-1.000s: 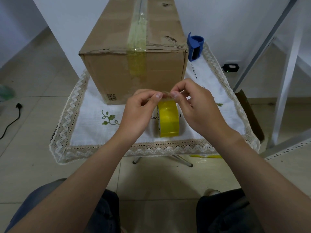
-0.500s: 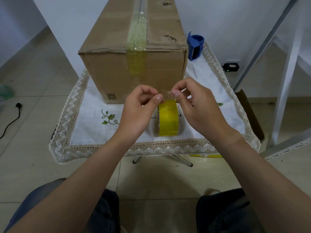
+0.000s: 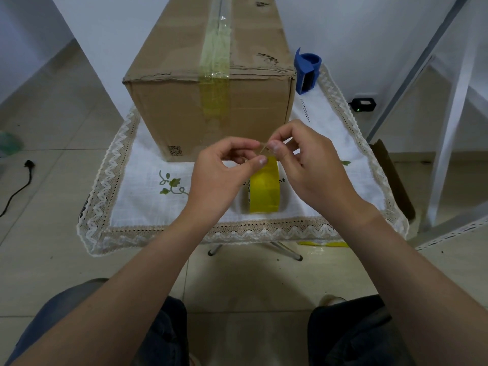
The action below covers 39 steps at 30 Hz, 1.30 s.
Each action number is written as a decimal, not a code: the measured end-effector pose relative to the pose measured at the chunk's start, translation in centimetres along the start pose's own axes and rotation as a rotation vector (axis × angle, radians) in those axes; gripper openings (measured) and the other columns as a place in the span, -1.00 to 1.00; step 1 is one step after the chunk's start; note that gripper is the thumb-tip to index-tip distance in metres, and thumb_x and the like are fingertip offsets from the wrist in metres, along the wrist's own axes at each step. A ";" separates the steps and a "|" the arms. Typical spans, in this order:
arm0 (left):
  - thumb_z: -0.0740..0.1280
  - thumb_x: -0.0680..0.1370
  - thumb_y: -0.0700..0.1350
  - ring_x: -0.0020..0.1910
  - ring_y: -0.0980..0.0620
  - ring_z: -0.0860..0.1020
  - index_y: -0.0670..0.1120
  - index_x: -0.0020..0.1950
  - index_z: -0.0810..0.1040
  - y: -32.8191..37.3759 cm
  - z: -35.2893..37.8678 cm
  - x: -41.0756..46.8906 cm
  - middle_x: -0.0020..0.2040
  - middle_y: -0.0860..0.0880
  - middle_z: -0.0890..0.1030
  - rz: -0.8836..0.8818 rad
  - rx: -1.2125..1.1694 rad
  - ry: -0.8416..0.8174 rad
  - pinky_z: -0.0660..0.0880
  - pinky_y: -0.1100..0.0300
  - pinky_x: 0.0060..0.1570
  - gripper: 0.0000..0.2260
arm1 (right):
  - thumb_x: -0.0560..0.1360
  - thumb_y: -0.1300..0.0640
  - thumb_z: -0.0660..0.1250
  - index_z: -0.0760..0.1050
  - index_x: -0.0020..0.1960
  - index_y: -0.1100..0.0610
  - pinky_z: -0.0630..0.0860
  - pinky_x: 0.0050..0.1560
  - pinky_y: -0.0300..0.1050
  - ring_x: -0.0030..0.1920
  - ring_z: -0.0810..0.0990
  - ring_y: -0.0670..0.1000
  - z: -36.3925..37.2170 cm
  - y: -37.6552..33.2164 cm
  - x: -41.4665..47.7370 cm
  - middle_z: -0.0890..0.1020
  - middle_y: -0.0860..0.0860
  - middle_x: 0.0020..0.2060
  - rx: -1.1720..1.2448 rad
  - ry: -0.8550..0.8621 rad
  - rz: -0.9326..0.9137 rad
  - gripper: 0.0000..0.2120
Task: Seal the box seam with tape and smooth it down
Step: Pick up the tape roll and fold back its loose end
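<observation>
A brown cardboard box (image 3: 179, 114) stands on a small table, with yellowish tape (image 3: 215, 62) running along its top seam and down its front face. In front of the box a yellow tape roll (image 3: 264, 191) stands on edge on the cloth. My left hand (image 3: 219, 178) and my right hand (image 3: 311, 165) meet just above the roll. Their thumbs and forefingers pinch a small, thin bit of clear tape (image 3: 262, 150). I cannot tell whether this bit is still joined to the roll.
A white lace-edged cloth (image 3: 137, 186) covers the table. A blue tape dispenser (image 3: 306, 72) sits right of the box. A black device (image 3: 363, 104), a flat cardboard piece (image 3: 393, 180) and a white frame (image 3: 449, 128) are at the right; a plug and cable (image 3: 27, 165) lie left.
My fingertips have shifted slightly while working the tape bit: the left thumb has dropped toward the roll's top. Box and roll have not moved.
</observation>
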State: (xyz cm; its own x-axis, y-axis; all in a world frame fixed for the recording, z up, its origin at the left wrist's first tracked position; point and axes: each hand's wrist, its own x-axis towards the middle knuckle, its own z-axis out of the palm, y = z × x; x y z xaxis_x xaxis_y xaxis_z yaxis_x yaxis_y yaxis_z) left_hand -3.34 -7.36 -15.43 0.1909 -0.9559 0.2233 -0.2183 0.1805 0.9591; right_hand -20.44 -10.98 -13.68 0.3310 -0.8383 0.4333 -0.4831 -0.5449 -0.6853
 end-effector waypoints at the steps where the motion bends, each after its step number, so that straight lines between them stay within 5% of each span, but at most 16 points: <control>1: 0.58 0.47 -0.18 -0.13 0.14 0.60 -0.02 0.02 0.72 -0.1 0.1 0.0 -0.19 0.11 0.69 0.007 0.005 0.009 0.53 0.32 -0.08 -0.83 | 0.65 0.05 0.28 0.51 0.00 -0.02 0.58 -0.16 0.14 -0.15 0.59 -0.05 0.0 0.0 0.0 0.63 -0.10 -0.16 0.000 -0.002 -0.003 -0.94; 11: 0.54 0.51 -0.15 -0.03 0.02 0.68 0.01 -0.06 0.73 -0.2 0.4 -0.1 -0.06 -0.06 0.73 0.027 0.010 0.036 0.61 0.19 0.05 -0.93 | 0.63 0.07 0.33 0.54 -0.02 0.02 0.58 -0.15 0.11 -0.13 0.59 -0.02 0.0 0.2 0.1 0.60 -0.09 -0.06 -0.055 0.021 -0.081 -0.94; 15: 0.56 0.50 -0.13 0.04 0.18 0.62 0.01 -0.09 0.73 0.0 0.2 0.0 0.08 -0.03 0.66 0.048 0.057 0.060 0.58 0.30 0.04 -0.94 | 0.62 0.07 0.34 0.56 -0.02 0.04 0.57 -0.17 0.12 -0.14 0.59 -0.02 0.0 0.4 0.2 0.60 -0.07 -0.05 -0.065 0.042 -0.114 -0.93; 21: 0.53 0.53 -0.13 -0.08 0.17 0.70 0.09 -0.10 0.72 0.1 0.3 -0.1 -0.16 0.14 0.74 -0.003 0.018 0.037 0.59 0.27 -0.02 -0.89 | 0.57 0.08 0.42 0.67 0.01 0.04 0.59 -0.09 0.15 -0.17 0.62 -0.02 -0.2 0.7 0.3 0.66 -0.07 -0.12 -0.132 0.090 -0.166 -0.92; 23: 0.53 0.53 -0.13 -0.07 0.16 0.70 0.08 -0.09 0.72 0.1 0.2 -0.1 -0.16 0.14 0.74 -0.010 0.020 0.050 0.60 0.28 0.00 -0.91 | 0.53 0.04 0.44 0.66 0.19 0.04 0.58 0.00 0.20 -0.17 0.63 0.00 -0.1 0.5 0.3 0.69 -0.10 -0.16 -0.169 0.100 -0.156 -0.76; 26: 0.52 0.54 -0.13 -0.08 0.20 0.68 0.06 -0.09 0.72 0.2 0.2 -0.1 -0.18 0.16 0.74 -0.028 0.011 0.065 0.56 0.35 -0.02 -0.92 | 0.52 0.08 0.49 0.35 0.56 0.05 0.56 0.04 -0.18 -0.17 0.63 -0.08 -0.3 0.4 0.3 0.70 -0.11 -0.12 0.000 0.056 0.026 -0.34; 28: 0.52 0.54 -0.13 -0.08 0.21 0.68 0.05 -0.08 0.72 0.2 0.1 -0.2 -0.17 0.16 0.74 -0.045 0.005 0.068 0.57 0.35 -0.01 -0.93 | 0.53 0.10 0.50 0.47 0.47 0.00 0.54 -0.04 -0.28 -0.15 0.62 -0.11 -0.3 0.3 0.4 0.70 -0.10 -0.06 0.096 0.029 0.128 -0.47; 31: 0.51 0.55 -0.12 -0.03 0.21 0.68 0.03 -0.06 0.72 0.1 0.0 -0.3 -0.10 0.10 0.74 -0.042 0.020 0.048 0.57 0.33 0.05 -0.96 | 0.55 0.15 0.47 0.69 -0.01 -0.05 0.51 -0.06 -0.31 -0.10 0.64 -0.14 0.1 0.2 0.5 0.69 -0.08 -0.03 0.217 -0.028 0.205 -0.90; 34: 0.50 0.56 -0.13 -0.01 0.21 0.66 0.02 -0.06 0.70 0.2 0.0 -0.3 -0.04 0.05 0.72 -0.009 0.048 0.044 0.55 0.34 0.08 -0.95 | 0.57 0.17 0.43 0.69 -0.11 0.01 0.54 -0.07 -0.29 -0.09 0.66 -0.03 0.3 0.1 0.7 0.72 -0.01 -0.05 0.271 -0.050 0.245 -0.88; 39: 0.47 0.58 -0.15 -0.01 0.20 0.66 -0.01 -0.04 0.70 0.2 0.0 -0.2 -0.03 0.01 0.72 0.016 0.052 0.029 0.54 0.35 0.06 -0.96 | 0.62 0.19 0.35 0.66 -0.16 -0.06 0.53 -0.14 -0.27 -0.23 0.57 -0.16 0.0 -0.1 0.7 0.73 -0.05 -0.11 0.302 -0.070 0.294 -0.75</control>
State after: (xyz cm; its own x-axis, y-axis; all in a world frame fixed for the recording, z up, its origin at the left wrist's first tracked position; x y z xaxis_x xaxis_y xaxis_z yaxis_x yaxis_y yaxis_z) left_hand -3.39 -7.17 -15.27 0.2141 -0.9458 0.2443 -0.2711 0.1827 0.9451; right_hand -20.13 -11.56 -13.34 0.2741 -0.9483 0.1599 -0.3097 -0.2444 -0.9189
